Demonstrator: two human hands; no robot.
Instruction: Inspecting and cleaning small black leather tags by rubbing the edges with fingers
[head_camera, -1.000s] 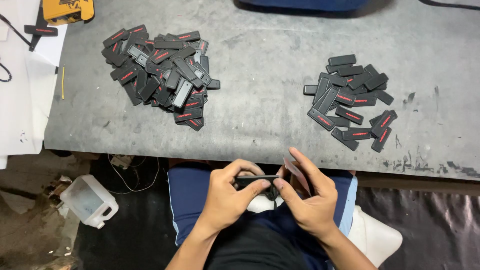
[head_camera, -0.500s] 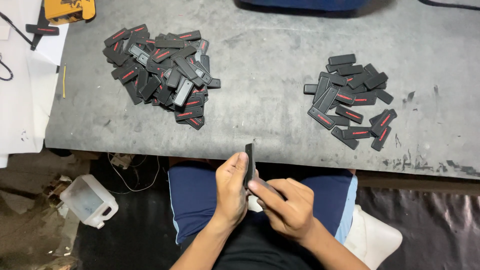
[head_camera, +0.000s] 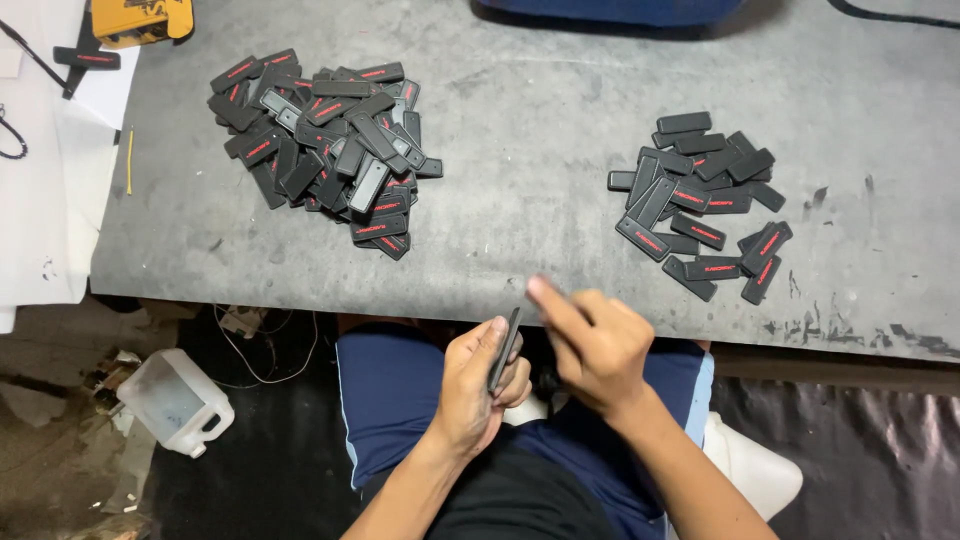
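My left hand (head_camera: 468, 392) grips a slim black rectangular piece (head_camera: 505, 350) on edge, just below the front edge of the grey table (head_camera: 530, 150) and over my lap. My right hand (head_camera: 600, 348) hovers right beside it, blurred, fingers curled and index finger stretched toward the table edge; nothing shows in it. A large heap of black pieces with red marks (head_camera: 325, 150) lies at the table's left. A smaller, flatter group of the same pieces (head_camera: 700, 200) lies at the right.
White paper (head_camera: 40, 180) covers the table's left end, with one black piece (head_camera: 85, 58) and a yellow object (head_camera: 135, 18) at the far corner. A translucent plastic jug (head_camera: 175, 400) stands on the floor at the left. A blue object (head_camera: 610, 10) sits at the far edge.
Both hands held the piece flat a second ago. The left hand turned it upright, and the right hand has now let go and lifted up toward the table edge.
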